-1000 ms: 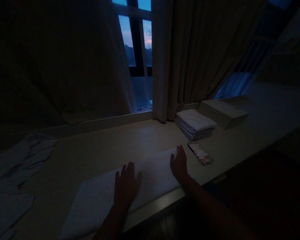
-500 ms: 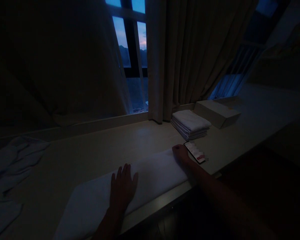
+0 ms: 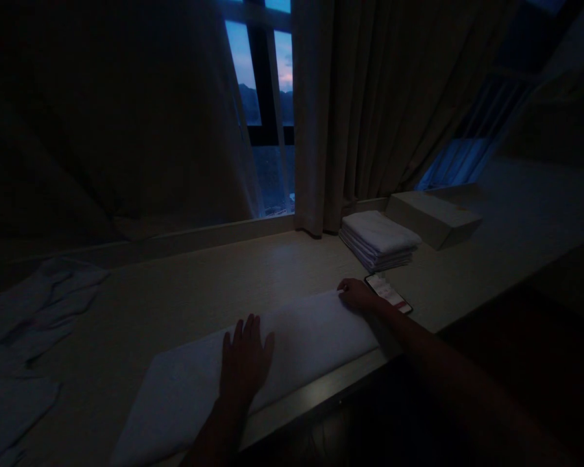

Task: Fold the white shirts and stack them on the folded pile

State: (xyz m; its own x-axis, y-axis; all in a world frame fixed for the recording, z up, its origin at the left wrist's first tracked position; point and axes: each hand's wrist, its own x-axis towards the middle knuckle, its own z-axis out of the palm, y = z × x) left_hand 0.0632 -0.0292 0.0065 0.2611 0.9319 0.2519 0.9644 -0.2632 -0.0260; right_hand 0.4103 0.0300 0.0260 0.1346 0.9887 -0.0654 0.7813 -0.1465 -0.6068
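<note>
A long white folded towel (image 3: 302, 337) lies along the near edge of the pale counter (image 3: 199, 292) in a dim room. My left hand (image 3: 244, 359) rests flat on the towel's middle, fingers spread. At the towel's far right corner my right hand (image 3: 356, 294) has its fingers curled and pinched on the cloth. A phone (image 3: 388, 293) with a lit screen lies just right of that hand.
A stack of folded white towels (image 3: 379, 240) sits at the back right, next to a pale box (image 3: 433, 217). Crumpled cloths (image 3: 24, 324) lie at the far left. Curtains (image 3: 360, 104) and a window (image 3: 267, 97) stand behind the counter.
My right hand slid from lying flat on the towel's right part to its far right corner and curled its fingers there. My left hand stayed flat.
</note>
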